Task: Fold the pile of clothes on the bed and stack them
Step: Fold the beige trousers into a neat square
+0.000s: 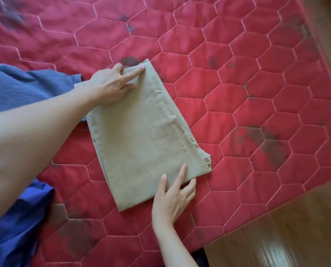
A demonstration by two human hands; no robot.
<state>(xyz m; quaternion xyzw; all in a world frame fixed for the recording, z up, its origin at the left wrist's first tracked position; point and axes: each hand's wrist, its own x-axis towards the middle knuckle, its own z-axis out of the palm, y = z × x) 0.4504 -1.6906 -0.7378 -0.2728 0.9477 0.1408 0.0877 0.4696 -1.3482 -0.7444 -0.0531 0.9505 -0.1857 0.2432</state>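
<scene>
Red quilted bedspread, stitched in hexagons and marked with dark smudges, filled the view, with wooden floor showing at five o'clock past the bed's edge. Dead centre lay the khaki garment, already down to a neat, narrow rectangle running from twelve o'clock toward six. At its far end, around eleven o'clock, the left hand was on the cloth, fingers spread, the forefinger stretched flat along the top corner and the others curled at the edge; whether they pinched a layer I could not tell. At the near end, about five o'clock, the right hand rested with fingers straight and fanned, tips pressing the lower corner.

So this piece looked close to finished, perhaps one more fold or just a final smoothing. Plenty remained, though: a slate-blue garment sprawled unfolded at nine o'clock, touching the khaki's left edge, and a brighter blue cloth lay rumpled at seven o'clock. No finished stack was visible anywhere on the bed, so by my reading the stacking had yet to show.
</scene>
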